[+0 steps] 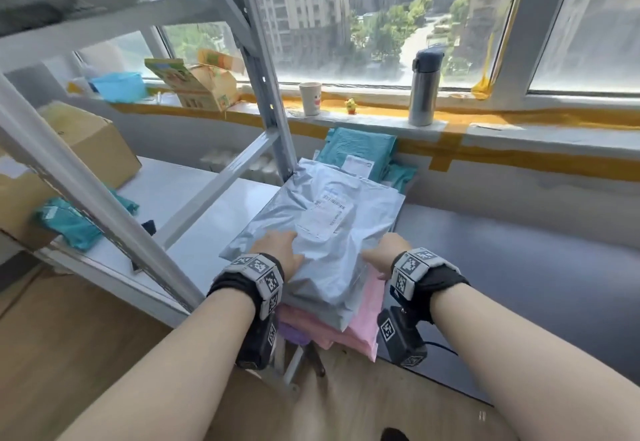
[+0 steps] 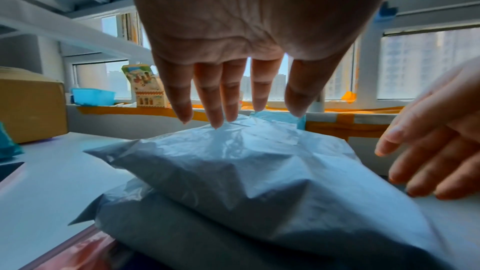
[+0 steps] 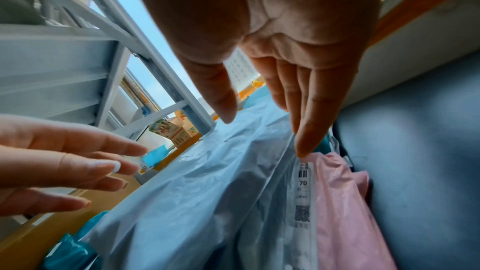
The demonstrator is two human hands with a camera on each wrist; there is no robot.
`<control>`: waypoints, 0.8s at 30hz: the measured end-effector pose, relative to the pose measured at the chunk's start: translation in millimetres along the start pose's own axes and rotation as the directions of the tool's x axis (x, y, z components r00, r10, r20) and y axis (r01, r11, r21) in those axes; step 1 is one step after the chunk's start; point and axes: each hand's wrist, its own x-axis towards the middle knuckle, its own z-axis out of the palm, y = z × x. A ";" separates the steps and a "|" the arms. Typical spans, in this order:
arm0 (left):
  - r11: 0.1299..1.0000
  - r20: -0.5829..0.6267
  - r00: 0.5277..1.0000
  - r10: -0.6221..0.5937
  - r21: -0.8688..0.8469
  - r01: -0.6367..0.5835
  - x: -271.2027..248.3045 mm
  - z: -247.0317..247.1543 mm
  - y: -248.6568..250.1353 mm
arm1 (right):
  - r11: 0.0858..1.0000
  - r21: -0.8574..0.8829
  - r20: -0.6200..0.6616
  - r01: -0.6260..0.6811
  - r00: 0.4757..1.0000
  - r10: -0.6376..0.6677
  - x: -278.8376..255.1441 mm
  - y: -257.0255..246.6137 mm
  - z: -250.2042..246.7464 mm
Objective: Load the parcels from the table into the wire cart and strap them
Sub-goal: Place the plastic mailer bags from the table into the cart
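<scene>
Head view: grey parcel (image 1: 322, 232) tops a stack on the worktop (image 1: 207, 218), left hand (image 1: 280, 250) and right hand (image 1: 388, 253) flat on it, fingers straight. Left wrist view: soft, crinkly, probably slippery. Right wrist view: I'd scoop under the pink parcel (image 3: 342, 202).

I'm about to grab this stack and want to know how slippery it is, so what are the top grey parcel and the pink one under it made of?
Grey parcel: seemingly thin plastic film, semi-glossy, judging by its sharp crinkles and soft sheen; paper label stuck on.
Pink parcel: apparently similar plastic film, wrinkled with faint shine.
Contents are hidden.
</scene>
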 end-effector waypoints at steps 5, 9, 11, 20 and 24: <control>0.986 0.003 0.986 -0.166 -0.014 0.166 47.0 -8.6 -13.9 | 0.956 0.256 0.163 -0.145 0.981 0.106 38.5 -11.1 -4.0; 0.950 0.007 0.950 -0.311 0.016 0.311 74.0 -9.5 -26.9 | 0.957 0.200 0.127 -0.210 0.974 0.187 64.8 -15.7 -4.0; 0.938 0.036 0.938 -0.344 -0.039 0.345 84.1 -6.5 -33.6 | 0.967 0.155 0.062 -0.204 0.979 0.196 72.7 -13.6 -4.2; 0.996 0.050 0.995 -0.085 0.047 0.082 108.6 -26.2 -43.3 | 0.940 0.219 -0.137 -0.262 0.945 0.296 41.4 -16.5 -3.9; 0.989 0.059 0.991 0.117 0.086 -0.121 106.6 -38.0 -34.9 | 0.913 0.273 -0.300 -0.302 0.876 0.379 11.8 -10.6 1.1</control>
